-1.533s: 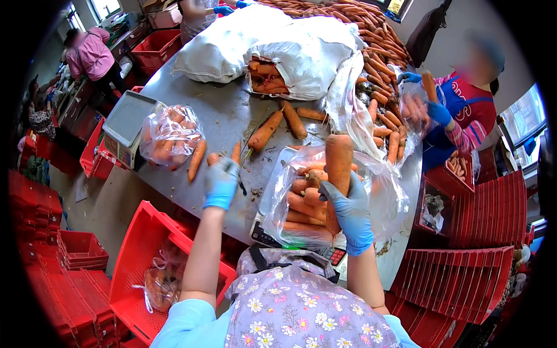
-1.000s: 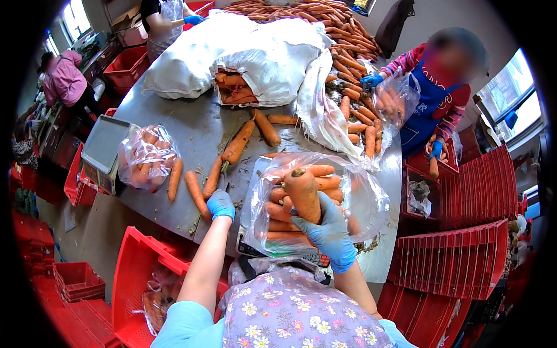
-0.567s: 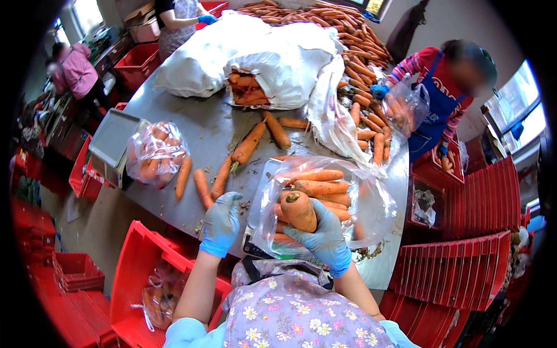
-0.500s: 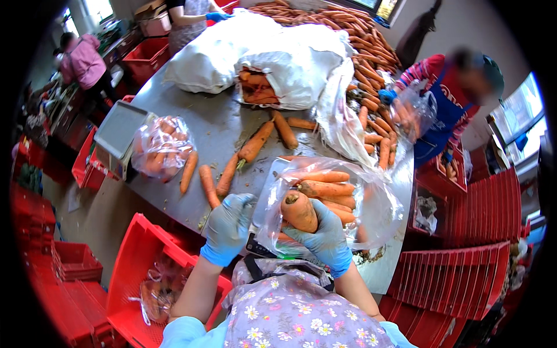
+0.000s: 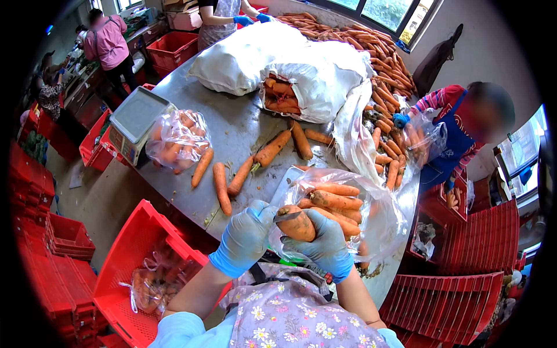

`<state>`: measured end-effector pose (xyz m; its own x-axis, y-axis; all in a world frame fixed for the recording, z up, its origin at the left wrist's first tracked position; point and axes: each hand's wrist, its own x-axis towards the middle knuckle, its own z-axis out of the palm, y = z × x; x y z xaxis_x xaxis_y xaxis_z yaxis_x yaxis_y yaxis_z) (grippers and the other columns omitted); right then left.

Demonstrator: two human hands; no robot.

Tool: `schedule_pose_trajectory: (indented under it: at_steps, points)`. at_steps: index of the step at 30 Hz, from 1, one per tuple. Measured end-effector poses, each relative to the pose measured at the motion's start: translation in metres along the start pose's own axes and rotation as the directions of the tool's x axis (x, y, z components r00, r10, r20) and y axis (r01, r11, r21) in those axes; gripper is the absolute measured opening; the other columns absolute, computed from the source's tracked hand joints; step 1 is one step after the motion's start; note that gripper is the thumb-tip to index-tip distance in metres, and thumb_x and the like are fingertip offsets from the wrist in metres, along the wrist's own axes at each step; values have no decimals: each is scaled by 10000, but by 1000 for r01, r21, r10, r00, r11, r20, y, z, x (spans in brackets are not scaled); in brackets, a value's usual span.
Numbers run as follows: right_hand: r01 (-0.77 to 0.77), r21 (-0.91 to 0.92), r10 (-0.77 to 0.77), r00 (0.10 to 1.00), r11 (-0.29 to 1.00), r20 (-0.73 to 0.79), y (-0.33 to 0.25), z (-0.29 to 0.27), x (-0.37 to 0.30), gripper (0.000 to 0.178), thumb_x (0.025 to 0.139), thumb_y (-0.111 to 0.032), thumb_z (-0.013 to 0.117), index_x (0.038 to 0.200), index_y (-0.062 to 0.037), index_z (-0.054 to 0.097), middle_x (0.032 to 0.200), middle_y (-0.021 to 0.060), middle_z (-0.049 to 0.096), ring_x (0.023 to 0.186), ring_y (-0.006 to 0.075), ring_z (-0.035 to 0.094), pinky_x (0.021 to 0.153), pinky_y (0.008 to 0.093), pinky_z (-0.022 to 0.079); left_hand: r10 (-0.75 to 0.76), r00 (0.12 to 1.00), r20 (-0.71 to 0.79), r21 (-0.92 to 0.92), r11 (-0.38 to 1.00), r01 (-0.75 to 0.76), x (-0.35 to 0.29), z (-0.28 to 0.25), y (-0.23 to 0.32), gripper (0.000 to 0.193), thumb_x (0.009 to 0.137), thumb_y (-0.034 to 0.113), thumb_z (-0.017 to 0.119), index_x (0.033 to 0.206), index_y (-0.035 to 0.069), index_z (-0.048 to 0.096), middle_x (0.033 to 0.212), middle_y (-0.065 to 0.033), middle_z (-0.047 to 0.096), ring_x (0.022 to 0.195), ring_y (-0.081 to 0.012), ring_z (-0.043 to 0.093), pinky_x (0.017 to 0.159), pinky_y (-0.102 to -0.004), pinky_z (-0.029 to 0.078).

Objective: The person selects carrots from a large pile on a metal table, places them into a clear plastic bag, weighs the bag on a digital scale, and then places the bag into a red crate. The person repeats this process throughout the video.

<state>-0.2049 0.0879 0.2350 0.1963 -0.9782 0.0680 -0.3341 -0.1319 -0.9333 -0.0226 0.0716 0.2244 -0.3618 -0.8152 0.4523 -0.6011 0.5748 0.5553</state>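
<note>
My right hand (image 5: 326, 243), in a grey-blue glove, is wrapped round a thick orange carrot (image 5: 297, 225) at the near side of a clear plastic bag (image 5: 380, 217). Several more carrots (image 5: 336, 200) lie inside that bag, which rests over a scale at the table's near edge. My left hand (image 5: 245, 236), gloved alike, is closed just left of the thick carrot. Its fingertips pinch the bag's rim, where the film stretches across the carrot's end. Loose carrots (image 5: 221, 188) lie on the metal table beyond my left hand.
White sacks (image 5: 249, 61), one showing carrots, stand mid-table before a large carrot heap (image 5: 383, 58). A filled bag (image 5: 178, 142) sits by another scale (image 5: 139, 119). A red crate (image 5: 125, 264) with bagged carrots is at my left. A co-worker (image 5: 458, 127) handles a bag at right.
My view has shifted, so the table appears lower and further right. My left hand has come up to the bag's rim beside the thick carrot, which my right hand still holds.
</note>
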Motion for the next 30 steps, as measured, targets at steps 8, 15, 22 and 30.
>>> schedule_pose_trajectory:
  at_steps: [8,15,22,30]
  points:
    - [33,156,-51,992,987,116,-18,2,-5,440,661,-153,797,1030,-7,607,874,69,627,775,118,564,719,266,481,-259,956,-137,24,964,265,-28,52,-92,112,759,-7,481,820,2,575,769,-214,549,743,-390,555,646,-436,455]
    - [-108,622,227,967,775,-115,16,-12,2,635,734,-15,694,1288,-39,383,1139,91,527,1012,147,544,852,271,472,-714,644,275,-720,292,630,-17,33,-52,134,878,76,549,945,43,660,775,31,598,647,-26,497,568,-173,381]
    - [52,998,77,996,33,-54,30,-15,5,647,763,50,550,1359,-13,306,1338,155,408,1251,269,409,1040,357,369,-410,639,651,-759,-320,567,-23,27,-9,268,897,296,585,910,31,627,688,31,541,569,-23,446,493,-180,346]
    - [239,968,109,963,74,-246,37,-29,5,599,870,-107,575,1373,1,268,1396,199,315,1319,289,298,1105,395,255,-562,795,228,-823,326,466,-2,15,0,385,775,-26,658,1152,-21,579,1023,-60,634,875,-105,588,776,-233,489]
